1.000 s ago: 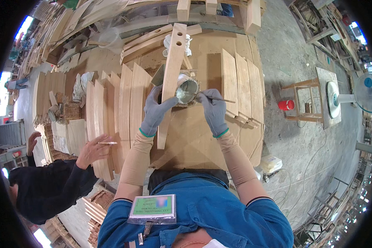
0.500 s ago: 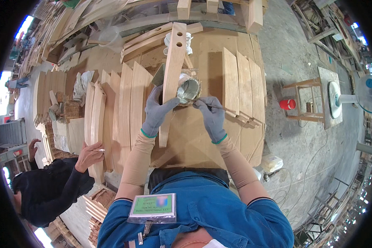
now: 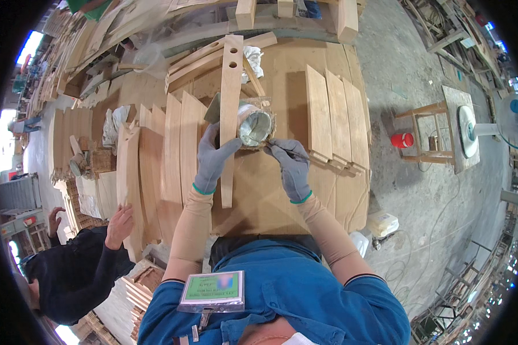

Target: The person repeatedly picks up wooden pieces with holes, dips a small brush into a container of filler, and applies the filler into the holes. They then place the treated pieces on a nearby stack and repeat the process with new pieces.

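Observation:
My left hand (image 3: 214, 159), in a grey glove, is closed around a long, slightly tapered wooden piece (image 3: 230, 98) with two round holes near its far end. Just right of that piece is an open metal can (image 3: 255, 127) with a crusted rim. My right hand (image 3: 292, 165), also gloved, pinches a thin dark stick-like tool (image 3: 296, 154), its fingertips close to the can's near right edge. Whether the tool's tip touches the can is hidden. A small dark flat block (image 3: 212, 109) shows behind the wooden piece.
Cardboard (image 3: 259, 195) covers the table. Curved wooden slats (image 3: 175, 144) stand at the left, and more slats (image 3: 336, 115) lie at the right. A white cloth (image 3: 252, 62) is at the back. A co-worker's hand (image 3: 120, 225) rests by the left pieces. A red bucket (image 3: 402, 140) is on the floor.
The view has shifted slightly, and the held wooden piece stands a little more upright. My hands keep their holds near the can. The co-worker's hand has moved slightly left.

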`<state>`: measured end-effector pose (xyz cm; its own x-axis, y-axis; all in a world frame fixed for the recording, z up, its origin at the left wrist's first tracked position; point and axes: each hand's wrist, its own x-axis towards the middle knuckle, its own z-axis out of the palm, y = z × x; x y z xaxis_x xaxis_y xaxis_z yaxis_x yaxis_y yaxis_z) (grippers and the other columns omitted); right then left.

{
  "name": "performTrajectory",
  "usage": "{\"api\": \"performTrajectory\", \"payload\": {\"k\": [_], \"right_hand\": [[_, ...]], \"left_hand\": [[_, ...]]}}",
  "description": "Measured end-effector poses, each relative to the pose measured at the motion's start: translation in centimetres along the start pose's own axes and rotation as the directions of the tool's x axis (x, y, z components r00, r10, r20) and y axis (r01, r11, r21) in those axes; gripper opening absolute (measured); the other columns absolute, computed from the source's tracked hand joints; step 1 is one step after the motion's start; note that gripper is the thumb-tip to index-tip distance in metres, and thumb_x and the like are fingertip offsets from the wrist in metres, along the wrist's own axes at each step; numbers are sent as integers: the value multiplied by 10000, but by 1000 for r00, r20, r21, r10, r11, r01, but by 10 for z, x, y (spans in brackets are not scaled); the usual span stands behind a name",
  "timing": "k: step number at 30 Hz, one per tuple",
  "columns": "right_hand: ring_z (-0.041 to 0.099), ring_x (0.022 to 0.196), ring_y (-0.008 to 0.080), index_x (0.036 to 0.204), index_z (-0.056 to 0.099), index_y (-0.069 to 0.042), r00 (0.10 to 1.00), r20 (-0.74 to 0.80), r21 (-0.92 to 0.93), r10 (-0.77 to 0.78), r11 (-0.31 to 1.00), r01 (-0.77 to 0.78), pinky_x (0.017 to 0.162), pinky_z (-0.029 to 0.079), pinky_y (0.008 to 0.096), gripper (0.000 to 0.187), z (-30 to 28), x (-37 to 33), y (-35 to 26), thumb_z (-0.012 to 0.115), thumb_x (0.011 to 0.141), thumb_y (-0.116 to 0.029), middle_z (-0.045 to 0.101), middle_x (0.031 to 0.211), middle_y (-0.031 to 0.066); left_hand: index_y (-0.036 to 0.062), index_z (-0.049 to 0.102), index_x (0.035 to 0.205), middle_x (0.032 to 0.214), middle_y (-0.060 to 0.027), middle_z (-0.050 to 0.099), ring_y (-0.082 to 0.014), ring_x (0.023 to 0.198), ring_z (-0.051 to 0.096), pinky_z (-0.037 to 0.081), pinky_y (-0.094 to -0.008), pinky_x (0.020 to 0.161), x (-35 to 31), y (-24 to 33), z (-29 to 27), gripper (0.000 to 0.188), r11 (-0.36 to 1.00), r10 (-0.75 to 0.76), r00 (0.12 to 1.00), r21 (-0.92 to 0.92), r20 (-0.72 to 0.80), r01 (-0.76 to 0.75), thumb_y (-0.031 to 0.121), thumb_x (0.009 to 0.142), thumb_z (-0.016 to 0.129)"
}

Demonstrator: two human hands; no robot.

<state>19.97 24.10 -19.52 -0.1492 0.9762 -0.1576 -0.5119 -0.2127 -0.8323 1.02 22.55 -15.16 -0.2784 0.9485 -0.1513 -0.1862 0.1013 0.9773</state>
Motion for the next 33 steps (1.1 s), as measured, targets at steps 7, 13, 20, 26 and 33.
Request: {"api": "performTrajectory", "payload": {"k": [7, 13, 20, 26, 33], "right_hand": [[642, 902, 231, 941, 566, 17, 997, -45, 117, 55, 992, -49, 866, 555, 394, 71, 3, -1, 5, 562, 878, 48, 633, 978, 134], [644, 899, 231, 963, 563, 25, 992, -97, 178, 83, 982, -64, 859, 560, 396, 70, 9, -31, -2, 556, 893, 27, 632, 972, 141], [649, 890, 198, 966, 564, 18, 985, -58, 515, 164, 850, -111, 865, 556, 318, 82, 13, -33, -29, 525, 939, -49, 638, 934, 126], [657, 786, 184, 900, 599, -39, 970, -9, 520, 243, 830, -203, 775, 589, 355, 58, 7, -35, -74, 573, 924, -85, 646, 846, 94], [657, 714, 212, 811, 563, -42, 986, -11, 436, -168, 886, 156, 614, 561, 309, 113, 55, -74, -158, 561, 922, -58, 632, 791, 112]], "left_hand": [[-36, 525, 1208, 1103, -76, 601, -137, 990, 563, 452, -275, 888, 0, 1, -3, 531, 998, -39, 999, 51, 12, 39, 84, 734, 734], [-41, 522, 1211, 1101, -75, 603, -137, 992, 564, 456, -274, 882, -1, -4, -2, 547, 999, 6, 1000, 43, 27, -7, 113, 738, 749], [-27, 528, 1212, 1062, -60, 606, -132, 894, 591, 491, -263, 788, -13, 15, -20, 530, 999, 30, 993, 32, -111, -26, 121, 746, 732], [-13, 546, 1207, 1002, -75, 623, -144, 787, 613, 515, -277, 682, -96, 87, -50, 486, 981, -192, 980, -25, 47, 193, 95, 750, 672], [-13, 556, 1207, 1009, -62, 627, -128, 799, 612, 508, -262, 720, -183, 111, -36, 526, 940, -334, 919, -3, 211, 342, 50, 701, 688]]}}
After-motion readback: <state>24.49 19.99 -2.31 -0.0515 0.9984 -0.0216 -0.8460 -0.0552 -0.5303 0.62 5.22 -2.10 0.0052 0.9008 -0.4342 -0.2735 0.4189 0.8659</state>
